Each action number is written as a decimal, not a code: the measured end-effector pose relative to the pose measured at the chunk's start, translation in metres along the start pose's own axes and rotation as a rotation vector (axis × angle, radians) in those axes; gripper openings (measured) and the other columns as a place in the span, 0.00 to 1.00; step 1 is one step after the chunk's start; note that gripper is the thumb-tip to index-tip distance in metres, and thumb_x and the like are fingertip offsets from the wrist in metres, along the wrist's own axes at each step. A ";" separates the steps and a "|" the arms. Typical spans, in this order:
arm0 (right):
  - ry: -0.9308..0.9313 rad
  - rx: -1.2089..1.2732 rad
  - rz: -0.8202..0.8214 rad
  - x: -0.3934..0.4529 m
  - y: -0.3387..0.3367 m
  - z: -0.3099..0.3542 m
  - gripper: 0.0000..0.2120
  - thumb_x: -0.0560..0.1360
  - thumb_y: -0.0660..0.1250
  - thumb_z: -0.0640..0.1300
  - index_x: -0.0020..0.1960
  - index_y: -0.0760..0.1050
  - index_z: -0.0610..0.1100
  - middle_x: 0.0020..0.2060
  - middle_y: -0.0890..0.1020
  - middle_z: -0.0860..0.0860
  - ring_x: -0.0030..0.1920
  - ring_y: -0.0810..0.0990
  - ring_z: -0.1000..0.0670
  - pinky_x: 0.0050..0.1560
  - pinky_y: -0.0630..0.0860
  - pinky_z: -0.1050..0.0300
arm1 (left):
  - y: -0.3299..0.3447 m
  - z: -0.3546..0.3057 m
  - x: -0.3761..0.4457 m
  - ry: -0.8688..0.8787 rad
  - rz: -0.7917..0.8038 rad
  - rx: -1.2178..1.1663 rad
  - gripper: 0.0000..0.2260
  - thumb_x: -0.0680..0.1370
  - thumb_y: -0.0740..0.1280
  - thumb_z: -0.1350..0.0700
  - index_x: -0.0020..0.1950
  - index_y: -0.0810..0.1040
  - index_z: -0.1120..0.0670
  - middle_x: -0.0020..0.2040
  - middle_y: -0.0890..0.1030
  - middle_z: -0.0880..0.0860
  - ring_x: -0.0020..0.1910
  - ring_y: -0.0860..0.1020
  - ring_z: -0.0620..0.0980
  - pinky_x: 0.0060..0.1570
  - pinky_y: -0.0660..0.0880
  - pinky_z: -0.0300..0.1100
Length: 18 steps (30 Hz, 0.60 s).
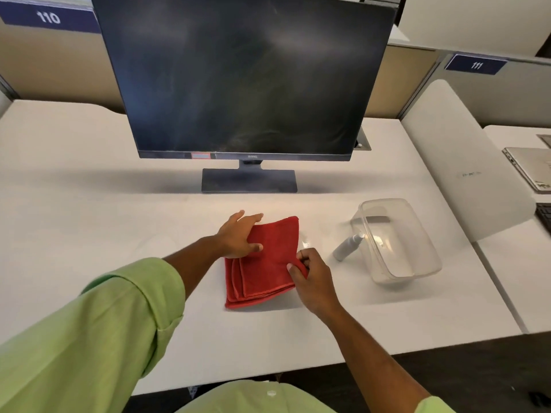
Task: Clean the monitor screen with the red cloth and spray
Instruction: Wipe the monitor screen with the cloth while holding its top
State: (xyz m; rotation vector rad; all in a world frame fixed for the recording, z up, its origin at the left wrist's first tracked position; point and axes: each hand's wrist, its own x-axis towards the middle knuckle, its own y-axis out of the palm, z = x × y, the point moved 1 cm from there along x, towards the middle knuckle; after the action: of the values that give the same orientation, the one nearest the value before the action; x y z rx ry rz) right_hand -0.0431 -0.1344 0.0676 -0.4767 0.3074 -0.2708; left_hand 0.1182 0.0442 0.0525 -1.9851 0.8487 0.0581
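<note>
A folded red cloth (265, 263) lies on the white desk in front of the dark, smeared monitor (244, 76). My left hand (238, 235) rests on the cloth's upper left part, thumb on top and fingers spread over its far edge. My right hand (310, 272) pinches the cloth's right edge between thumb and fingers. A small grey spray bottle (347, 247) lies tilted on the desk to the right of the cloth, its nozzle touching a clear plastic container (396, 242).
The monitor's stand base (249, 180) sits just behind the cloth. A white divider panel (459, 156) borders the desk (89, 204) on the right, with a laptop (529, 171) and a keyboard edge (544, 216) beyond it. Cubicle partitions stand behind.
</note>
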 end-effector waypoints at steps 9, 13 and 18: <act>-0.121 0.421 0.245 0.017 -0.042 0.071 0.07 0.80 0.72 0.39 0.54 0.77 0.48 0.43 0.85 0.52 0.45 0.83 0.54 0.46 0.79 0.61 | -0.057 -0.028 -0.025 0.009 0.246 -0.605 0.34 0.76 0.70 0.43 0.79 0.60 0.46 0.76 0.68 0.50 0.76 0.65 0.54 0.73 0.63 0.53; -0.196 0.511 0.276 0.025 -0.061 0.101 0.11 0.77 0.75 0.45 0.59 0.82 0.49 0.52 0.87 0.46 0.53 0.85 0.48 0.54 0.83 0.54 | -0.081 -0.055 -0.048 0.112 0.228 -0.865 0.47 0.66 0.68 0.29 0.80 0.56 0.44 0.81 0.59 0.51 0.79 0.60 0.55 0.78 0.56 0.56; -0.214 0.543 0.145 0.035 -0.070 0.130 0.17 0.74 0.74 0.52 0.61 0.82 0.49 0.54 0.87 0.47 0.57 0.86 0.43 0.58 0.84 0.49 | -0.096 -0.087 -0.074 0.204 0.252 -0.885 0.42 0.64 0.69 0.26 0.74 0.69 0.43 0.68 0.78 0.50 0.66 0.78 0.54 0.63 0.76 0.51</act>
State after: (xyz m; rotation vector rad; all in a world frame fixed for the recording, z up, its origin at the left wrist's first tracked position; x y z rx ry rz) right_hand 0.0222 -0.1526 0.2034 0.0545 0.0511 -0.1502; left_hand 0.0927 0.0469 0.1992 -2.7111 1.3604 0.4487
